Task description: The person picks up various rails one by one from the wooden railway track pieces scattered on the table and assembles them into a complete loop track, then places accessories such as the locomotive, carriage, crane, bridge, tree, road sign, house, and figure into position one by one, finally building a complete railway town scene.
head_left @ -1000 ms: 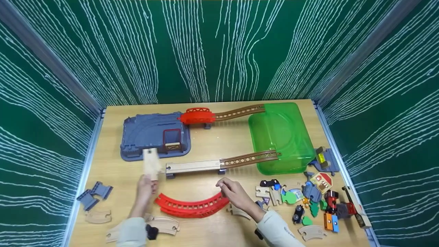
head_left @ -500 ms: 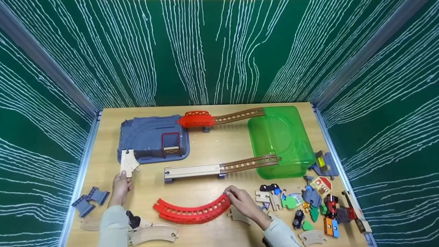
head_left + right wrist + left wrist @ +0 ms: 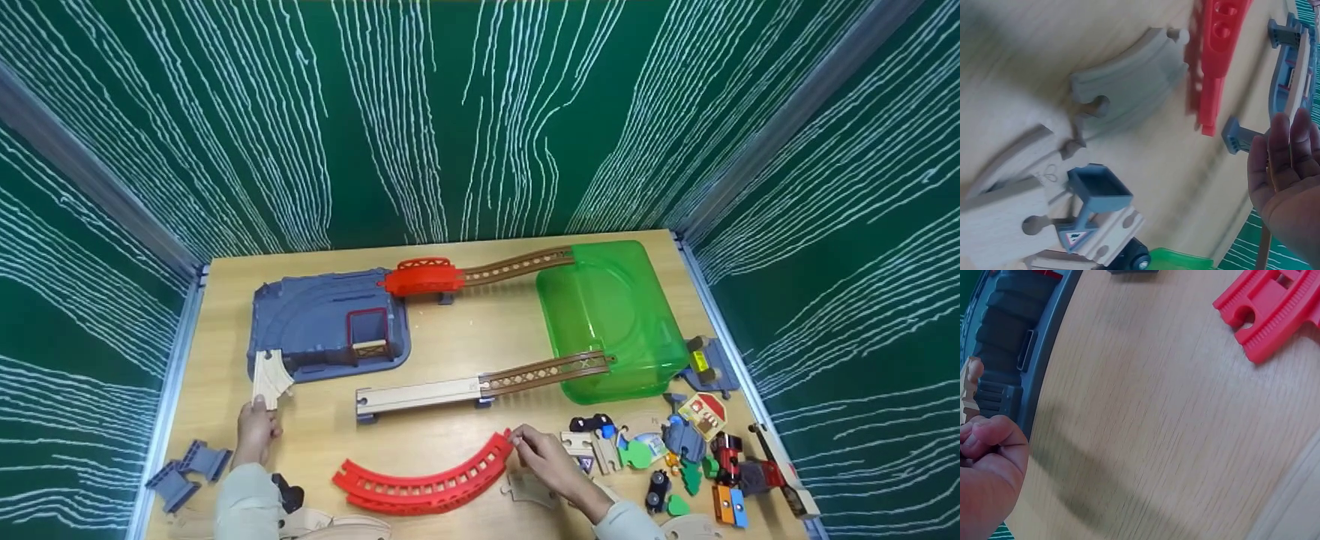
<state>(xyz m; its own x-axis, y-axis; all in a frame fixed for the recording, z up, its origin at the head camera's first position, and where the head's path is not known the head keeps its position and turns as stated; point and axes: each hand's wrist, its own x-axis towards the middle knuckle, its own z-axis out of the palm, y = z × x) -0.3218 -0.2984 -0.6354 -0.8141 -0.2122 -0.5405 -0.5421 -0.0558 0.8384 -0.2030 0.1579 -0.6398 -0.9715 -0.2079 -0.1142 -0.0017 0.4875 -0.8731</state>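
My left hand (image 3: 256, 435) grips the near end of a wooden switch track (image 3: 268, 379). The far end of that piece overlaps the front left corner of the grey playset base (image 3: 300, 322); whether they join I cannot tell. In the left wrist view, curled fingers (image 3: 999, 430) hold the wood beside the base's edge. A red curved track (image 3: 420, 495) lies at the front middle. Close to its right end is my right hand (image 3: 551, 461). The right wrist view shows the right fingers (image 3: 1280, 146) fairly straight and holding nothing, apart from the red track (image 3: 1219, 62).
A straight wooden track (image 3: 420, 395) on grey supports meets a brown track (image 3: 544, 375) leading to a green translucent tunnel (image 3: 615, 322). Behind, a red bridge (image 3: 425, 277) joins the base. Loose toys crowd the right; grey supports (image 3: 187, 472) and wooden tracks lie front left.
My left hand has carried the switch track leftward to the base's corner. The red track has turned, its right end swinging away from me, and my right fingers have come off it.
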